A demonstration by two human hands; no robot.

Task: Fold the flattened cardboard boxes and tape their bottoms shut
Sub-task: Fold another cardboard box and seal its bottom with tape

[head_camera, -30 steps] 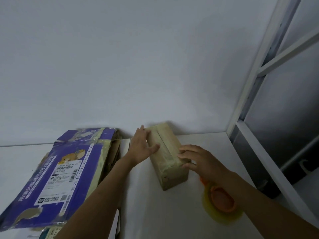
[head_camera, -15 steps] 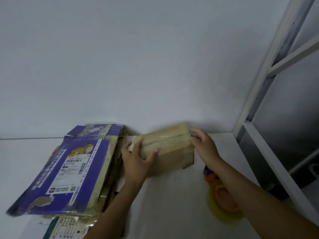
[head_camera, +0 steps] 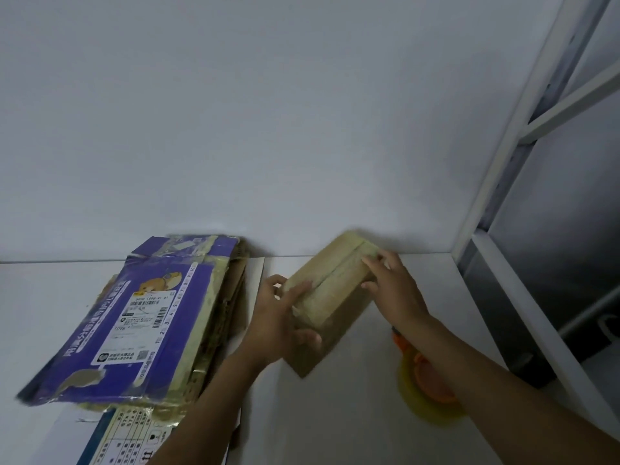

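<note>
Left hand (head_camera: 278,317) grips near end of small cardboard box (head_camera: 335,297), right hand (head_camera: 392,290) clamps far end. Judgement: rub taped seam (head_camera: 339,273) flat toward both ends. Tape roll (head_camera: 426,384) under right forearm.

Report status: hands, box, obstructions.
Left hand grips box near end, right hand far end. Taped seam faces up. Tape roll right of box; nothing blocking.

L hand (head_camera: 278,318) & R hand (head_camera: 394,292) out fwd, fingers (head_camera: 298,290) curled, gripping.
</note>
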